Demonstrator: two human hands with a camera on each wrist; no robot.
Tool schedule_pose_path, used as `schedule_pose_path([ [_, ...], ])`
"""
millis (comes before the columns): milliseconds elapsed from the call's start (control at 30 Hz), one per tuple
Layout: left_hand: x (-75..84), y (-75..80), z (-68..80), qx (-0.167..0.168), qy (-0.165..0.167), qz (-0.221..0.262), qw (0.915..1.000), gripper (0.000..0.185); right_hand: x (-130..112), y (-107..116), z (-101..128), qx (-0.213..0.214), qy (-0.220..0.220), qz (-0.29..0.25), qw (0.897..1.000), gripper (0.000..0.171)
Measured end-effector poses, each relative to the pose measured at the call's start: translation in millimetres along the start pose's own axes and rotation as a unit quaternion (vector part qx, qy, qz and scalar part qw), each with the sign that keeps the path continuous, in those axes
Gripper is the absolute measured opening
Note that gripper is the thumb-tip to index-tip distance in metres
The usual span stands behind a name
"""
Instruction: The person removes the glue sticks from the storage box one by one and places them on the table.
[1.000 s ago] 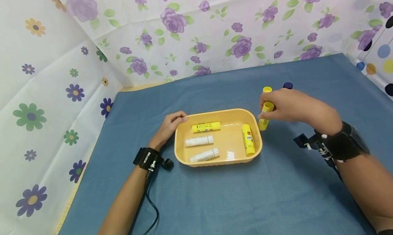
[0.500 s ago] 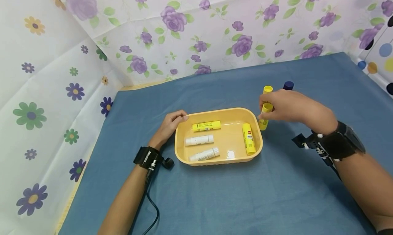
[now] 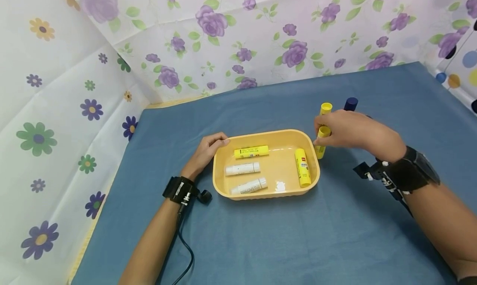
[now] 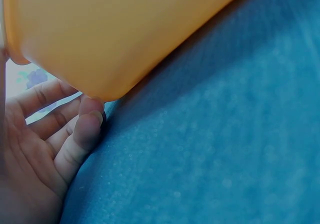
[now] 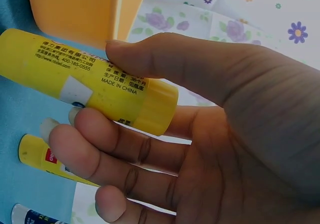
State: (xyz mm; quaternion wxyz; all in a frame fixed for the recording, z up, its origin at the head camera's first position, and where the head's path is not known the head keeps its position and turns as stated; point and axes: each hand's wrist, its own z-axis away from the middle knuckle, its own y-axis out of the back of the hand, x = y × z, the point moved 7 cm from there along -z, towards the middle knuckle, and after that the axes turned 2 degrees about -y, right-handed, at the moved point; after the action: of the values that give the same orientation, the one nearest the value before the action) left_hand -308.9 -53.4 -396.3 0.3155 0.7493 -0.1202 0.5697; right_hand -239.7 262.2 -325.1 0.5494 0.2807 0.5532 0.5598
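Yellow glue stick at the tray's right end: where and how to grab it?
Probably mid-barrel on the yellow glue stick, pinched across its width from above. It lies on its side along the right end of the tray, which is open above, bare tray floor to its left.

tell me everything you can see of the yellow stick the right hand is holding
The yellow stick is a smooth, plastic-looking cylinder, its yellow cap on. Dark print, including MADE IN CHINA, and a white patch mark its side. In the head view it looks near upright, cap up, outside the tray at its right end. The right hand holds it between thumb and fingers. Whether its lower end touches anything cannot be told.
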Motion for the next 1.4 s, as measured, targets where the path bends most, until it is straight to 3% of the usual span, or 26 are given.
schedule_pose_path([
  [433,5.6,-0.2,0.5,0.002,-0.007,-0.014,0.9999,0.030,6,-3,-3,0.000,-0.020,0.012,1.000,0.031],
  [667,-24.0,3.8,-6.0,-0.001,-0.013,-0.009,0.9999,0.030,6,-4,-3,-0.006,-0.022,0.013,1.000,0.034],
  [933,-30.8,4.5,-6.5,0.005,-0.017,-0.010,0.9998,0.030,5,-6,-3,-0.023,-0.019,0.009,1.000,0.038],
  [1133,-26.8,3.7,-6.3,0.004,-0.011,-0.013,0.9998,0.030,6,-7,-3,-0.024,-0.020,0.009,0.999,0.040],
  [1400,2.7,-0.6,-1.2,-0.004,-0.015,-0.013,0.9998,0.029,7,-7,-5,-0.032,-0.017,0.010,0.999,0.045],
])
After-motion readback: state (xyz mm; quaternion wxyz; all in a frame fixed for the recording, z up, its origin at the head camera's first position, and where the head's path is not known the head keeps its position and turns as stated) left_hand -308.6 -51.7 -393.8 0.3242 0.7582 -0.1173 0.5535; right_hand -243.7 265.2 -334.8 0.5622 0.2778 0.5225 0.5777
